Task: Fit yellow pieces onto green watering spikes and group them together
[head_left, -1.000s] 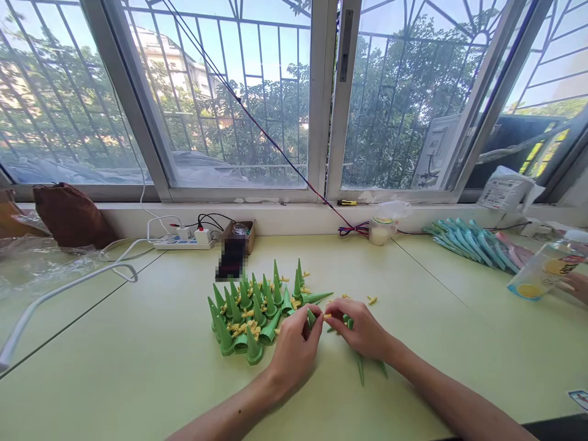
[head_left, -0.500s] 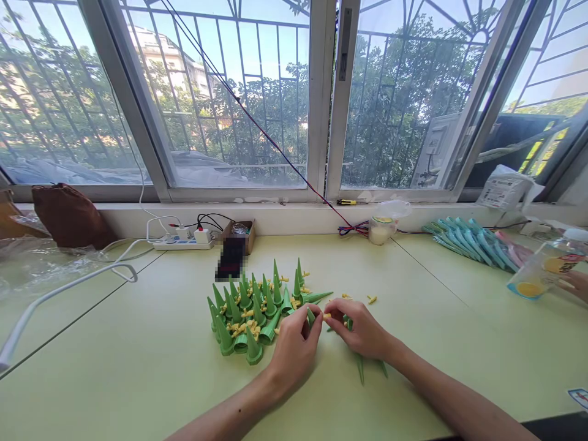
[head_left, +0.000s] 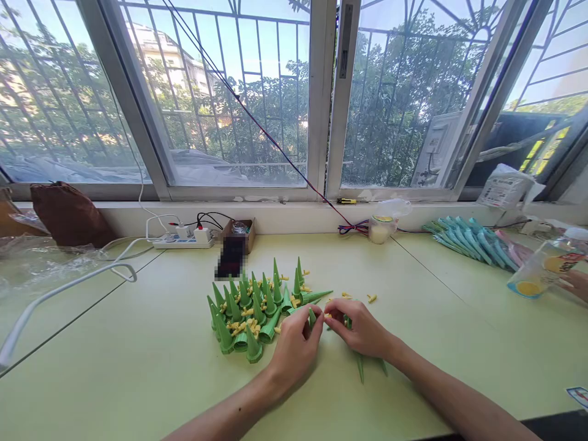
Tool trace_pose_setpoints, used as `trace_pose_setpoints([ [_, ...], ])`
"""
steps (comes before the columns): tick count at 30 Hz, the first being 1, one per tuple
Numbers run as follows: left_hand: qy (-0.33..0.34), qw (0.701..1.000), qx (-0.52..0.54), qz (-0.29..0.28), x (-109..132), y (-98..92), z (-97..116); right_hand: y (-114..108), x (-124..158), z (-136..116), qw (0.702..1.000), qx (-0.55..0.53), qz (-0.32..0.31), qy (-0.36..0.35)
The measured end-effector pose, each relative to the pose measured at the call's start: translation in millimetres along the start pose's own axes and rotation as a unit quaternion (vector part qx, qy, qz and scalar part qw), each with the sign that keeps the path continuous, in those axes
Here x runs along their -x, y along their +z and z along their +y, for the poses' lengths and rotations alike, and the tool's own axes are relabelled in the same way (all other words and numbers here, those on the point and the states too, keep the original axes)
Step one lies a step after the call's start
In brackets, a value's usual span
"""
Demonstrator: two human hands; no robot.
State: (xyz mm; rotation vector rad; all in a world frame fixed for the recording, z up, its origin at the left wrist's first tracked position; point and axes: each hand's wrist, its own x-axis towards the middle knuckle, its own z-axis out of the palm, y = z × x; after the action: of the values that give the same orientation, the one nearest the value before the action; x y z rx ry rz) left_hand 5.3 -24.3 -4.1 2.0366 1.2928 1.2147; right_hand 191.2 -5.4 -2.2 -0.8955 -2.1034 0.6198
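My left hand [head_left: 296,343] is closed around a green cone [head_left: 312,317], whose tip shows between the fingers. Against its fingertips, my right hand [head_left: 358,327] pinches a small yellow piece [head_left: 327,316]. To the left stands a cluster of green cones [head_left: 253,346], mostly upright, with small yellow pieces [head_left: 250,327] scattered among them. More green spikes [head_left: 361,367] lie partly hidden under my right hand. Another yellow piece [head_left: 372,299] rests on the table beyond it.
The pale table [head_left: 151,367] meets a window sill. At the back are a power strip [head_left: 184,241], a small cardboard box [head_left: 250,236] and a jar [head_left: 380,230]. Teal packets [head_left: 473,242] and a bottle [head_left: 546,263] lie right, beside another person's hand [head_left: 576,285].
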Motion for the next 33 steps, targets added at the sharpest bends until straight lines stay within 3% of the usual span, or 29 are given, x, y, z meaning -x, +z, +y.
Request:
trace_pose_setpoints([
  [33, 0.021, 0.996, -0.02, -0.082, 4.4, 1.9, -5.2, 0.2, 1.7, 1.6, 0.996, 0.059, -0.072, -0.018],
])
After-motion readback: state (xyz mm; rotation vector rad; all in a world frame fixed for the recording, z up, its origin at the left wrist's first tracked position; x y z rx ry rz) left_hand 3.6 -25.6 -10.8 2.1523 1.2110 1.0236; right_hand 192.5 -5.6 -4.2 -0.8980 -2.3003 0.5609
